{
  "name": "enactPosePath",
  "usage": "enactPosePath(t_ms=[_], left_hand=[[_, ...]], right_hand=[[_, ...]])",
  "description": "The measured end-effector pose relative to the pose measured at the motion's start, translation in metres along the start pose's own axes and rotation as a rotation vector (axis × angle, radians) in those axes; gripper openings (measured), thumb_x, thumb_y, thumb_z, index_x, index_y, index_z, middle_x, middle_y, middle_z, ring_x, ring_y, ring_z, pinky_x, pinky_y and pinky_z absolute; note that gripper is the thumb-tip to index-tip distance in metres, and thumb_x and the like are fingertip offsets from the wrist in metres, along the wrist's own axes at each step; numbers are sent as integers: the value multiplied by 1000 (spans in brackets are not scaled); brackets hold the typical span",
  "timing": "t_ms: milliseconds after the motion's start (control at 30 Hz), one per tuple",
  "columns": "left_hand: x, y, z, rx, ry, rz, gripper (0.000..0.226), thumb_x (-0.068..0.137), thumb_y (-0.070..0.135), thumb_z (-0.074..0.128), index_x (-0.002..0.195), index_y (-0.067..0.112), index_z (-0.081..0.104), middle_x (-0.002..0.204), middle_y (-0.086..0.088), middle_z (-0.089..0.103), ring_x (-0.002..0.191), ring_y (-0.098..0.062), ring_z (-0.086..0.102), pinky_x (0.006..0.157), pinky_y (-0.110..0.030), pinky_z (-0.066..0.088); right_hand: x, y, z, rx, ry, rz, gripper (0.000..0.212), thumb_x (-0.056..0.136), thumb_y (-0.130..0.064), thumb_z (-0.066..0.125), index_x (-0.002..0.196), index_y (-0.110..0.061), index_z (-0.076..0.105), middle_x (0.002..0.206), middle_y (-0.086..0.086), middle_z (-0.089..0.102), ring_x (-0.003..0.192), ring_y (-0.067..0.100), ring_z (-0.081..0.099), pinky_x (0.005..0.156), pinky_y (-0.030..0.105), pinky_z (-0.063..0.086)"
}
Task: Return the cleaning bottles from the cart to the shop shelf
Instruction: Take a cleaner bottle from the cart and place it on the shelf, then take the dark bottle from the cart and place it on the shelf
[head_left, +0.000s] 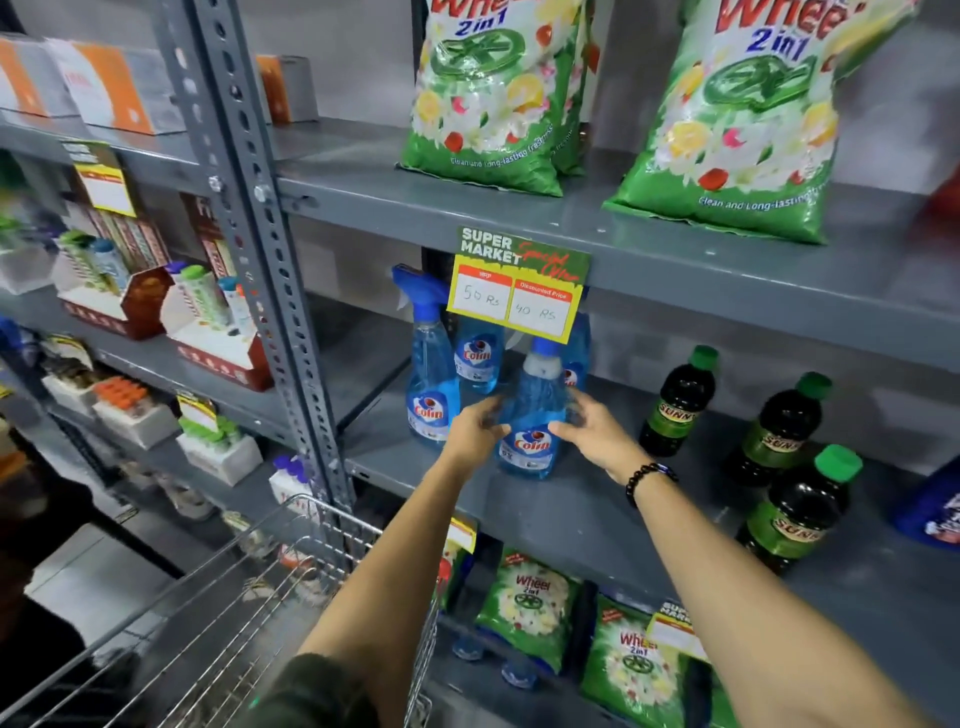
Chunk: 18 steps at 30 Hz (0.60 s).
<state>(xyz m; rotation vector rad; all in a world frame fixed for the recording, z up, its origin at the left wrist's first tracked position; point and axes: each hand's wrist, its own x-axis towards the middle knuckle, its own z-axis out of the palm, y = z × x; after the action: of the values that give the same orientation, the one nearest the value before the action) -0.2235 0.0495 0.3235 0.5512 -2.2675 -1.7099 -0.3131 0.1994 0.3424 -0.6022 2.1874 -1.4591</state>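
Note:
A blue Colin bottle (535, 415) with a blue cap stands upright on the grey middle shelf (545, 499). My left hand (475, 423) grips its left side and my right hand (597, 431) grips its right side. Behind it stand three more blue Colin bottles: a spray bottle (430, 374) at the left, one (477, 358) in the middle and one (575, 358) partly hidden at the right. The wire cart (218, 597) is at the lower left, below my left arm; I cannot make out any bottles in it.
Three dark bottles with green caps (779, 431) stand to the right on the same shelf. A price card (519, 283) hangs from the shelf above. Green Wheel detergent bags (498, 88) fill the upper and lower shelves. A perforated steel post (270, 270) divides the racks.

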Motion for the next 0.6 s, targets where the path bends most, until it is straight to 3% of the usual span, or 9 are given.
enactPosePath(t_ms=[100,200,267,400,500,533,600], left_hand=[[-30,-11,-6,-29,49,-19,51,87,-2,56,135,1,42,139,-17,49,124,-29,51,98,-32,43],[-71,-35,-19,-112,129,-131,50,87,4,58,134,1,44,140,-16,48,118,-27,54,101,-42,44],[-103,-54,-30,-193,195,-208,48,88,4,58,133,-1,45,139,-19,49,118,-30,55,100,-46,44],[-175,-98,-60,-294,388,-384,42,90,2,53,131,0,47,129,-18,57,96,-23,57,86,-40,47],[-230,-132,-85,-361,477,-486,42,92,4,49,133,-1,44,125,-14,56,95,-25,60,86,-40,51],[-248,-144,-91,-384,510,-522,42,92,4,48,133,-1,43,120,-13,57,92,-23,60,82,-37,51],[-277,-168,-100,-443,610,-604,36,92,3,47,128,-2,46,98,-9,57,67,-13,51,61,-26,43]], right_hand=[[-22,3,14,19,150,40,55,83,-6,64,133,-14,44,137,8,53,121,23,52,105,39,42],[-54,5,41,-28,337,96,46,83,-14,65,126,-7,49,129,14,57,115,27,55,90,31,42],[-73,6,67,-50,335,107,41,84,-16,62,122,-4,51,127,16,58,114,30,55,89,32,42],[-102,8,139,-78,94,145,41,87,-15,60,124,-2,50,122,16,59,112,31,56,98,40,43],[-119,11,197,-229,-171,92,5,84,-14,58,87,-10,60,73,7,55,70,22,51,65,32,42],[-122,13,215,-312,-261,83,13,84,-16,57,72,-13,54,62,4,45,60,18,43,56,27,35],[-123,22,248,-430,-418,85,35,88,-20,55,58,-20,37,55,0,31,53,14,32,48,23,28]])
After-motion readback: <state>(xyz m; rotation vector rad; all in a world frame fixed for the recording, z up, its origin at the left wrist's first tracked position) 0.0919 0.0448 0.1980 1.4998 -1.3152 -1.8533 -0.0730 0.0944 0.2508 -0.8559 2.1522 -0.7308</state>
